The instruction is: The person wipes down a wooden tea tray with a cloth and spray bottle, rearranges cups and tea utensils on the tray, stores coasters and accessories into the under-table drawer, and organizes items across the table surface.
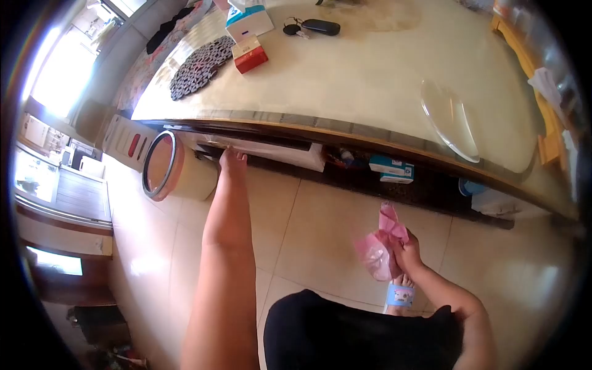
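My left hand (232, 159) reaches far out to the edge of a white drawer (280, 150) under the table. Its fingers are apart, at or touching the drawer; the exact contact is too small to make out. Beside that hand, on its left, stands a cream waste bin (192, 176) with a dark rim and a pink liner. In my right hand (407, 254) is a crumpled pink plastic bag (379, 254), gripped at its side and hanging above the floor, near my foot in a blue slipper (401, 296).
On the table (364, 80) are a grey openwork mat (200, 68), a red box (250, 57), a tissue box (250, 23), keys with a black case (320, 26) and a clear oval dish (453, 123). Blue-and-white packs (393, 168) lie on the dark shelf below.
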`<state>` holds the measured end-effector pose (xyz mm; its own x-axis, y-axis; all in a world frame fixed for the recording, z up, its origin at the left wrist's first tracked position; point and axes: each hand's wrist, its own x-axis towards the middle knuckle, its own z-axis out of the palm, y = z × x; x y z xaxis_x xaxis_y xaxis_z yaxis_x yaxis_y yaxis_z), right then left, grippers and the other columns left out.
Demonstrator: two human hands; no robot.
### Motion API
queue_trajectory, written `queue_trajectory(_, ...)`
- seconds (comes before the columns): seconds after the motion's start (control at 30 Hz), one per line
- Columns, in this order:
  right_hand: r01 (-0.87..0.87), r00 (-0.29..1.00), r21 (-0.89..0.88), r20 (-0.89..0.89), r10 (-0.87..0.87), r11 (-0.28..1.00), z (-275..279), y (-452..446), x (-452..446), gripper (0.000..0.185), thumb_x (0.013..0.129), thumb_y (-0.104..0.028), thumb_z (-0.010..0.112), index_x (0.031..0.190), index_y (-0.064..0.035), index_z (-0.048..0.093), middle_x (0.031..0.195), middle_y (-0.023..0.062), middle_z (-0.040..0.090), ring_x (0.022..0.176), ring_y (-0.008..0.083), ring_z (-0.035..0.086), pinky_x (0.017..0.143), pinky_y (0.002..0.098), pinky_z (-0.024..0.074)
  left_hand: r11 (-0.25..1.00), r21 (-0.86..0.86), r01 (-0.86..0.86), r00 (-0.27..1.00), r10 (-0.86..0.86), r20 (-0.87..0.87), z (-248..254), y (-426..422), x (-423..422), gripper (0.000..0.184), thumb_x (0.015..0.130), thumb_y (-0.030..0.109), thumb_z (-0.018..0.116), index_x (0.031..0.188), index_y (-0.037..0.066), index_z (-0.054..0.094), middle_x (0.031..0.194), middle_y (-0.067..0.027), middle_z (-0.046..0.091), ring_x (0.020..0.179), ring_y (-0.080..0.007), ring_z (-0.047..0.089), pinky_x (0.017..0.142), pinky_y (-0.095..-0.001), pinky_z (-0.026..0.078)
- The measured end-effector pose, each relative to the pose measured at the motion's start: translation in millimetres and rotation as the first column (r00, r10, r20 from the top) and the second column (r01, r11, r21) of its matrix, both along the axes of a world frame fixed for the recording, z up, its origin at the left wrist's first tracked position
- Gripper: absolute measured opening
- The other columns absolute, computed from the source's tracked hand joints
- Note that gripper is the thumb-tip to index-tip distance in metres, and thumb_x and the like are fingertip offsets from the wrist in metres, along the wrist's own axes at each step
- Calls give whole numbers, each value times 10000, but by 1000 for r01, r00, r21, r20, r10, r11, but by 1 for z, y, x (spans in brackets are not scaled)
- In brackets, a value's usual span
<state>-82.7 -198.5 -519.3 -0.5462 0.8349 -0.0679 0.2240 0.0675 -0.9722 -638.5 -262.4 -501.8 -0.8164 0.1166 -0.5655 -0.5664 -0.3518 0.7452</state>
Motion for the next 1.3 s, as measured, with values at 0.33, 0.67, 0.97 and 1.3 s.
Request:
queue_trajectory(0.33, -335, 925, 311, 286, 249, 889, 59, 14, 3, 256, 726, -41, 610, 979, -20, 572, 945, 163, 566, 887, 351, 575, 759, 373, 477, 909, 376, 178, 984, -164, -70, -39, -14, -36, 192, 917, 234, 609, 778, 118, 543, 647, 25, 491, 583, -95, 471, 607, -261, 452)
queue_trajectory(0.67, -303, 929, 734, 85, 360, 608, 171, 31, -170, 408, 673, -88, 693, 1077, -61, 642, 914, 129, 592, 816, 311, 593, 690, 375, 489, 951, 303, 66, 996, -82, 40, -14, -60, 7, 202, 952, 276, 545, 834, 114, 565, 644, 40, 459, 578, -95, 453, 568, -253, 434)
queue_trajectory(0.97, -425, 904, 848, 412, 110, 316, 100, -2, -346, 255, 795, -226, 611, 1023, -113, 635, 987, 71, 553, 964, 248, 560, 742, 393, 510, 949, 306, 69, 997, -54, -57, -21, -84, 24, 155, 932, 211, 588, 912, 62, 547, 747, 8, 494, 653, -115, 495, 621, -262, 470)
queue_trajectory(1.3, -554, 808, 392, 465, 362, 734, 105, -17, -362, 435, 866, -286, 513, 1238, -64, 547, 1214, 204, 540, 1139, 350, 518, 974, 405, 426, 962, 274, 12, 1000, -8, -15, -12, -74, 30, 143, 930, 199, 592, 881, 86, 520, 703, 36, 449, 616, -81, 441, 611, -265, 468)
